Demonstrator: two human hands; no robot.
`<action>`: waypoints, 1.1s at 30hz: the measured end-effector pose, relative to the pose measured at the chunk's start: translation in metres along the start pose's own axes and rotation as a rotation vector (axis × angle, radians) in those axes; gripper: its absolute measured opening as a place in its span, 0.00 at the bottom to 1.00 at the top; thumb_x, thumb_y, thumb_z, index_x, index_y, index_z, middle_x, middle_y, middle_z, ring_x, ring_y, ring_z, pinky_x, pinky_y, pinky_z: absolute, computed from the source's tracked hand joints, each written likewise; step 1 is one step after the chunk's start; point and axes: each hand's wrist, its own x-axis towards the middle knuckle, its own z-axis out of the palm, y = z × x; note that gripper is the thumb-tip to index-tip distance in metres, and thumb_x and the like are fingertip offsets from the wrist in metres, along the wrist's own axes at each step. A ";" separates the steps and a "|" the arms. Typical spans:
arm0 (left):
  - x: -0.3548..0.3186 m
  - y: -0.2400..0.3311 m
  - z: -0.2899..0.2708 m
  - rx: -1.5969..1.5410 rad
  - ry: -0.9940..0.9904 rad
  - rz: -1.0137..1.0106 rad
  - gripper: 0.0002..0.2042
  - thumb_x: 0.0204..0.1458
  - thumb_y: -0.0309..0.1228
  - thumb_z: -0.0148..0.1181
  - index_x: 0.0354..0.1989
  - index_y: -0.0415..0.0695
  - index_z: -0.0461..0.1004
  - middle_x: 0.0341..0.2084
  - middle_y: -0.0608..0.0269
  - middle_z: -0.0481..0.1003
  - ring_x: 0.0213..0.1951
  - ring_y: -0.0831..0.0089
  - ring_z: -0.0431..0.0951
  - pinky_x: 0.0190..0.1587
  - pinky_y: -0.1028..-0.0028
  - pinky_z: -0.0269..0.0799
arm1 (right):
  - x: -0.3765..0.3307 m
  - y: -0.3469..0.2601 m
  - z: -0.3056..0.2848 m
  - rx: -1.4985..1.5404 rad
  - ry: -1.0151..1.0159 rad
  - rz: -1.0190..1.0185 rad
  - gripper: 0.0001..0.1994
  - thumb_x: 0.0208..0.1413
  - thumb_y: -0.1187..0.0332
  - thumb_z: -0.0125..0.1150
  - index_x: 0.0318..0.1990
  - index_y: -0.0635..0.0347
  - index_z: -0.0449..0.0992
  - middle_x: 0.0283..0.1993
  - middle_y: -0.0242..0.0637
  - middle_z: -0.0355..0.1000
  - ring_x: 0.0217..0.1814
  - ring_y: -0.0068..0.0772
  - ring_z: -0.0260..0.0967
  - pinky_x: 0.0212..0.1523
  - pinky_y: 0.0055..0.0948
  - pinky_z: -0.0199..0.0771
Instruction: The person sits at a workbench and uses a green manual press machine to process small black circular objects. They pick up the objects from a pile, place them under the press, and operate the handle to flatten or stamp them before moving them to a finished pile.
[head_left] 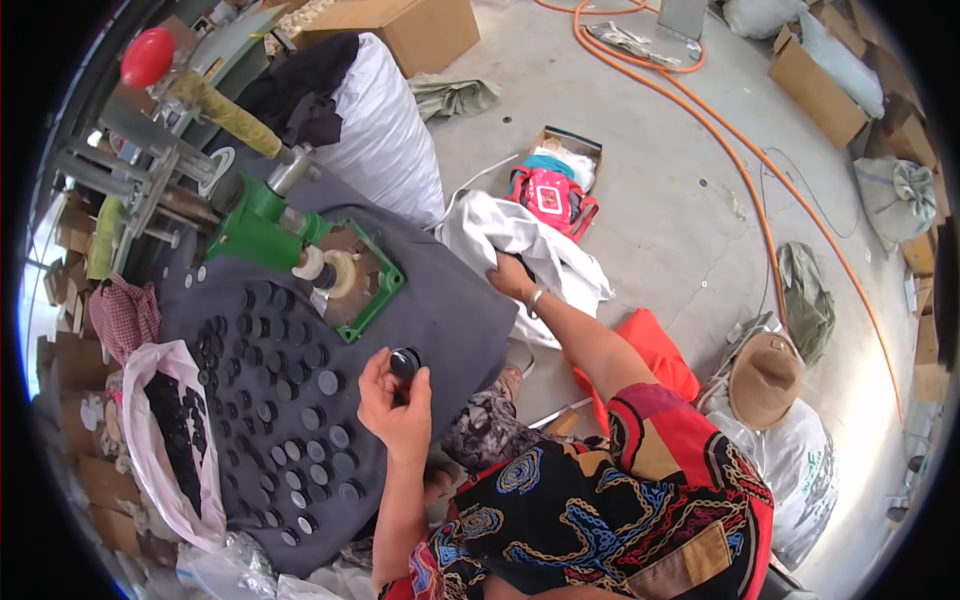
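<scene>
I see a person working beside a table [440, 285] covered with dark grey cloth; I take the left hand as the middle of the clock. This left hand [402, 418] pinches a small, round, shiny black disc [405, 362] between thumb and fingers, above the near edge of the table. At nine o'clock, many flat, round, dark discs [311, 417] lie in loose rows, and beyond them stands an open pale pink plastic bag [207, 490] with small black pieces [180, 430] inside. At eleven o'clock stands a green metal hand press [258, 226] with a square frame. The right hand [514, 278], wearing a silver bracelet [534, 302], is at between one and two o'clock, touching a crumpled white cloth [482, 228]; its fingertips are hidden in folds, so I cannot tell how firmly they close. Just past this cloth, at one o'clock, a pinkish-red bag [548, 197] rests against an open cardboard box [590, 150].
</scene>
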 end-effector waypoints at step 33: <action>0.002 -0.007 -0.007 0.076 -0.069 -0.139 0.25 0.43 0.14 0.62 0.52 0.32 0.64 0.40 0.54 0.75 0.37 0.77 0.75 0.41 0.80 0.70 | 0.199 -0.097 -0.008 0.095 0.117 -0.050 0.25 0.53 0.49 0.57 0.29 0.70 0.75 0.29 0.51 0.75 0.36 0.48 0.75 0.38 0.41 0.71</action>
